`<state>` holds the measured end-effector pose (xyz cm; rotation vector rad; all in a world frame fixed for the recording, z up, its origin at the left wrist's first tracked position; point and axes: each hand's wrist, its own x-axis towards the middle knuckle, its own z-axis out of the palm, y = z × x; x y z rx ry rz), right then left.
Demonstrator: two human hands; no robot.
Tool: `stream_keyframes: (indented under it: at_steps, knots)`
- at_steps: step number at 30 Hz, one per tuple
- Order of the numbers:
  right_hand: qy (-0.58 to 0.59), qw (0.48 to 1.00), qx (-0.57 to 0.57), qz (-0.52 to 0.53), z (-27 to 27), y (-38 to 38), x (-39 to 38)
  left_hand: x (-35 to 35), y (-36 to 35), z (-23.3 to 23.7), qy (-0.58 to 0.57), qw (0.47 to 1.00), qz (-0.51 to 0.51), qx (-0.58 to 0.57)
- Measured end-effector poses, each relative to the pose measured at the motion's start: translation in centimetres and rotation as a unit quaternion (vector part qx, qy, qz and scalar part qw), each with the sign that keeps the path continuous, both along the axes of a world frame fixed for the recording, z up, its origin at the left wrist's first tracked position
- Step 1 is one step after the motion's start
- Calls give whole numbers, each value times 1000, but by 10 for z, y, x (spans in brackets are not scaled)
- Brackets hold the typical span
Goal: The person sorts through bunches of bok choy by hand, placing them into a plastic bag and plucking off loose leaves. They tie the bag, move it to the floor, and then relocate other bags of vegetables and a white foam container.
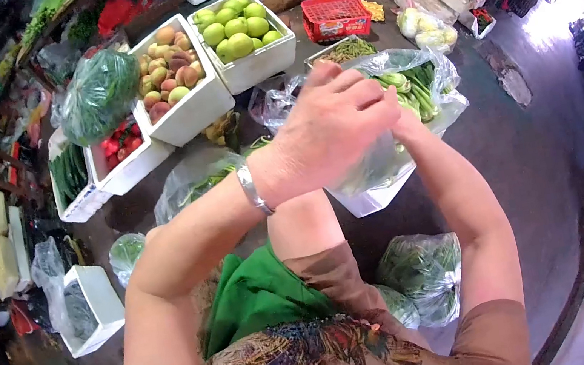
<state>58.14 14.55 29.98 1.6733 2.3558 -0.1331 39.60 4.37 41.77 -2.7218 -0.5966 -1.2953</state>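
Observation:
My left hand (pixel 340 121), with a silver bracelet (pixel 250 187) at its wrist, is raised over an open clear plastic bag (pixel 451 100) of long green vegetables (pixel 415 92). Its fingers are curled closed, and what they grip, if anything, is hidden. My right hand (pixel 401 118) meets it from the right, also above the bag. Most of that hand lies behind the left one, so its fingers do not show. Beneath the bag stands a white foam box (pixel 375 198). Green cloth (pixel 260 294) lies across my lap.
White boxes hold green fruit (pixel 237 27), peaches (pixel 168 72), red produce (pixel 121 143) and cucumbers (pixel 69 174) ahead-left. A red basket (pixel 336 19) stands farther back. Bagged greens (pixel 425 276) sit beside my right leg; another foam box (pixel 102 308) is at left.

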Motion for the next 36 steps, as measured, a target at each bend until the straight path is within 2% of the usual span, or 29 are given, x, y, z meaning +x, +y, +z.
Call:
stream_keyframes:
  at_steps: [1,6,7,8,9,11,13,14,16,18,20,22,24,26,27,28,30,33,34,36]
  knots:
    - [130,988,-78,-13,35,-15,2,-6,1,0,12,1000,16,21]
    - [140,986,-89,18,43,3,30,-54,-8,-1,21,996,89,16]
    - [147,989,-7,15,73,-22,30,-68,-12,-3,31,992,121,-7]
    - [204,977,57,-3,96,-38,24,-84,-14,-9,27,991,127,-12]
    - [305,944,128,4,109,-49,21,-101,-14,-18,27,988,144,-54]
    - [436,875,210,-21,160,-102,-24,-139,-13,-39,27,977,179,-114]
    - [565,787,241,52,171,-136,-67,-175,-17,-67,20,964,214,-155]
    - [562,780,260,94,169,-147,-86,-191,-19,-78,14,955,230,-185]
    - [596,759,199,171,143,-153,-131,-224,-23,-100,-5,933,261,-247]
    - [539,815,87,196,115,-133,-171,-258,-24,-123,-44,911,258,-318]
    - [550,816,-26,178,58,-94,-208,-285,-28,-147,-70,888,285,-355]
    - [578,787,-204,76,-16,-52,-241,-313,-29,-176,-79,855,309,-409]
    - [501,809,-305,20,-72,-14,-271,-340,-29,-211,-93,807,320,-488]
    - [424,855,-293,57,-146,16,-293,-360,-24,-252,-76,789,335,-510]
    - [385,873,-298,30,-176,25,-302,-367,-21,-274,-73,779,324,-532]
    - [381,870,-310,28,-204,36,-309,-374,-18,-299,-70,768,312,-555]
    - [233,931,-276,59,-263,54,-317,-382,-10,-344,-75,729,308,-607]
    - [171,959,-217,67,-331,66,-327,-382,6,-392,48,722,278,-631]
    - [131,971,-181,85,-348,67,-330,-383,13,-404,49,712,273,-645]
    - [86,975,-181,100,-379,68,-335,-386,34,-425,126,656,231,-707]
